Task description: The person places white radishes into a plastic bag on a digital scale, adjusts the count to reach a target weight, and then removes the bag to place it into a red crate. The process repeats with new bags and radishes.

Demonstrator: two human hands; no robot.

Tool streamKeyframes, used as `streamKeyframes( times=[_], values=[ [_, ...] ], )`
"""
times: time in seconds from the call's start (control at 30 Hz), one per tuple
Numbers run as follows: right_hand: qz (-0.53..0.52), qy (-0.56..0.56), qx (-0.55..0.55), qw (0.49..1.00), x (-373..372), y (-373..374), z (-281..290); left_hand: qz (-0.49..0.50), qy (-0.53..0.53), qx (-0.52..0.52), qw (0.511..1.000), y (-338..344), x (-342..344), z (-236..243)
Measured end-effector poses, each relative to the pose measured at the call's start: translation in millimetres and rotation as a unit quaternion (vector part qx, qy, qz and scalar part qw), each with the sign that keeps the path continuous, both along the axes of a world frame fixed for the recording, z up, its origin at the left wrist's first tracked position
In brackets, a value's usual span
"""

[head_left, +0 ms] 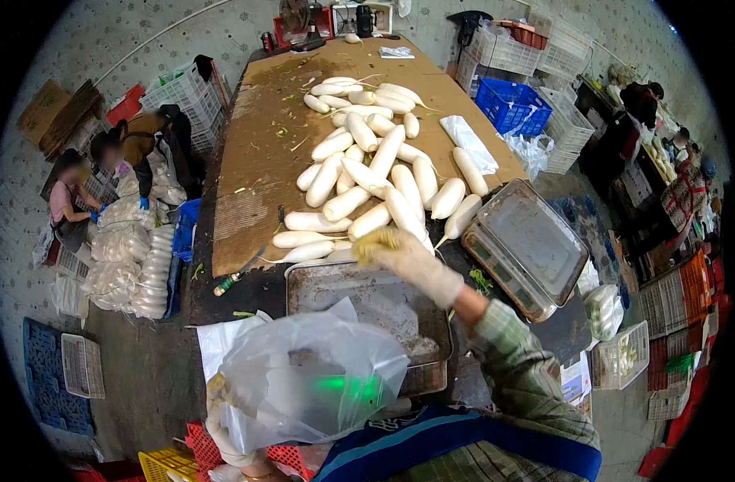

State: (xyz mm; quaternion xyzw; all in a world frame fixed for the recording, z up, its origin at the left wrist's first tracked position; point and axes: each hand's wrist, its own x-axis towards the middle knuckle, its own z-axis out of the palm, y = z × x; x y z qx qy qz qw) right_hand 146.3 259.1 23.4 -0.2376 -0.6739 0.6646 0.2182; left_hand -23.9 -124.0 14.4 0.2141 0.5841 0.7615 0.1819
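Observation:
My right hand (pixel 399 261), in a pale glove with yellowed fingers, reaches to the near edge of a pile of white radishes (pixel 335 205) on brown cardboard; its fingers curl downward, and what is under them is hidden. My left hand (pixel 221 414), also gloved, grips a clear plastic bag (pixel 303 377) at lower left. The bag lies partly over a worn metal tray (pixel 415 328), with a green glow showing through it. A knife with a green handle (pixel 227 283) lies left of the tray.
A second metal tray (pixel 525 249) and folded white bags (pixel 468 145) are at right. A blue crate (pixel 512 108) and stacked crates stand beyond. Two co-workers (pixel 70 205) (pixel 142 157) handle bagged radishes (pixel 126 265) at left; several people (pixel 640 112) work at far right.

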Motion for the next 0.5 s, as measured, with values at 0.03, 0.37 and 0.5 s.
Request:
streamKeyframes(
  times=[0.03,0.37,0.5],
  values=[
    [-0.049,-0.187,0.066,0.979,-10,28,-15,0.026,0.032,-0.027,0.999,-4,1,-11],
    [0.180,-0.341,0.203,0.900,-38,105,-73,0.048,0.173,-0.100,0.979,16,-11,-24],
    [0.115,-0.332,0.198,0.915,-21,146,-79,0.019,0.066,-0.077,0.995,47,-5,3]
  ],
)
